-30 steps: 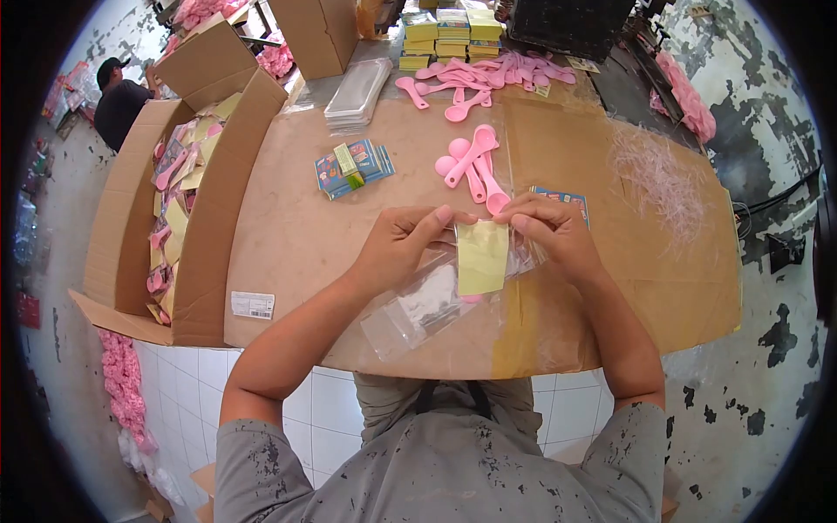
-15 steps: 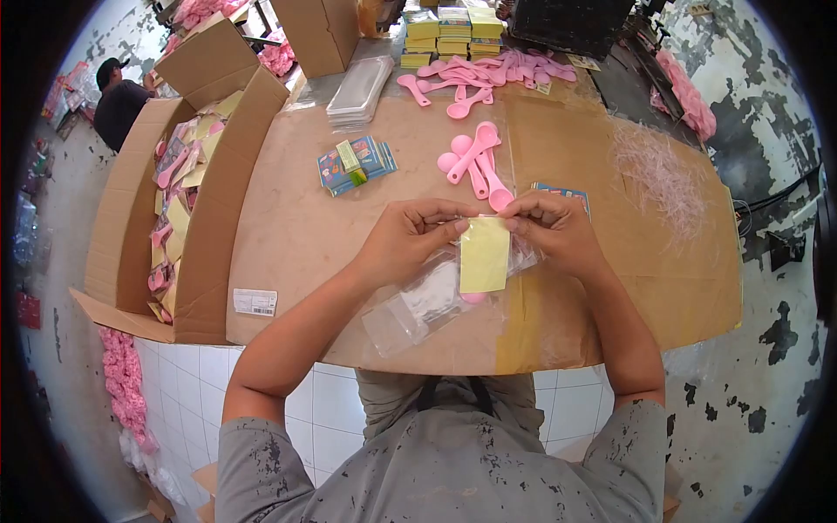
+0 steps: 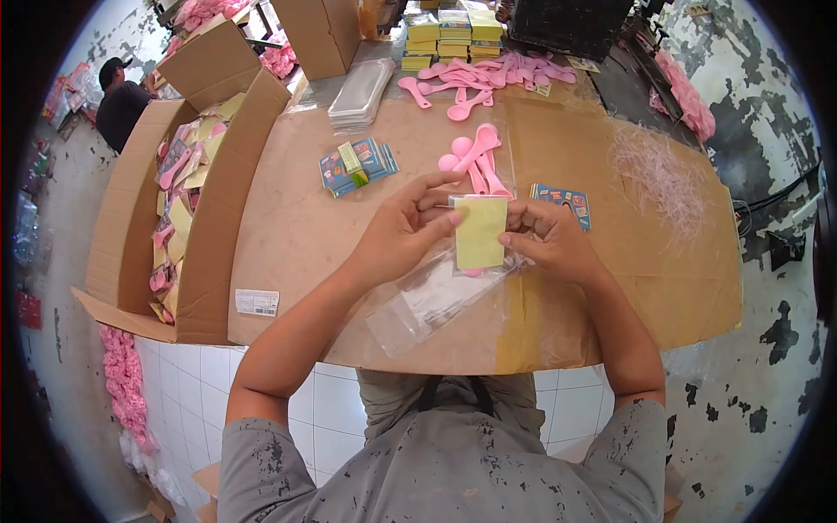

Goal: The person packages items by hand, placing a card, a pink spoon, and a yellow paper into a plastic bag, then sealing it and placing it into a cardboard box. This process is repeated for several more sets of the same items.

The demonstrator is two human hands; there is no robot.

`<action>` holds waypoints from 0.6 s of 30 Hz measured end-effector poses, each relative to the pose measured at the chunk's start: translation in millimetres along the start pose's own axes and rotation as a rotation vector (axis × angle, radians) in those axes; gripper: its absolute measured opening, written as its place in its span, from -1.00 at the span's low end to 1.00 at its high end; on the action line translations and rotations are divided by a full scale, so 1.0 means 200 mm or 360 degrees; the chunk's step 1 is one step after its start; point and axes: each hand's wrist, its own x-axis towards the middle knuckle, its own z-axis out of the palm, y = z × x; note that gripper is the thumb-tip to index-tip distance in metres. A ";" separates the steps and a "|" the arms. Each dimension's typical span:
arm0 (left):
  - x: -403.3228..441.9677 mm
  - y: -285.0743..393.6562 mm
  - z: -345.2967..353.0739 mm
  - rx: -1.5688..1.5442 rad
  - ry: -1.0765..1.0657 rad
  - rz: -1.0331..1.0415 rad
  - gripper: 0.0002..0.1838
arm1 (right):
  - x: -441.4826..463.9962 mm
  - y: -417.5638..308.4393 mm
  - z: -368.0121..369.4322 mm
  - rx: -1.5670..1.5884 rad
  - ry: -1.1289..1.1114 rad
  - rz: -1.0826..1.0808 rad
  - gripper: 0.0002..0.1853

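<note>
In the head view, my left hand (image 3: pixel 417 225) pinches the upper left of a small clear plastic packet with a pale yellow card (image 3: pixel 480 234) in it. My right hand (image 3: pixel 551 237) grips the same packet along its right side, thumb on the front. The pink tip of a spoon (image 3: pixel 472 273) peeks out under the card; the rest is hidden behind it. Below my hands, clear plastic bags (image 3: pixel 417 307) lie on the cardboard. Just beyond the packet is a small heap of pink measuring spoons (image 3: pixel 481 146). Blue printed cards (image 3: pixel 571 200) lie beside my right hand.
At left stands an open carton (image 3: pixel 205 235) with filled packets. A bundle of blue cards (image 3: pixel 356 164), stacked clear sleeves (image 3: pixel 361 91), more pink spoons (image 3: pixel 514 70) and card stacks (image 3: pixel 454 30) lie farther back. Shredded plastic strands (image 3: pixel 663 174) lie at right. A person (image 3: pixel 122 105) is at upper left.
The packet has risen slightly and tilted toward the camera. My right hand has slid from its top edge down its right side, and more of the blue cards shows.
</note>
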 end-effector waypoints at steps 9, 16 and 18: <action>0.02 0.12 -0.30 0.0296 0.0268 -0.0021 -0.61 | 0.00 -0.04 -0.13 -0.0136 0.0366 -0.0224 -0.66; 0.11 0.12 -0.31 -0.0143 0.0960 0.0584 -0.56 | -0.02 -0.11 -0.34 -0.1184 0.0658 -0.0151 -0.65; 0.07 0.07 -0.23 0.0691 0.0594 0.0212 -0.62 | -0.07 -0.07 -0.41 -0.1687 0.0710 -0.0222 -0.64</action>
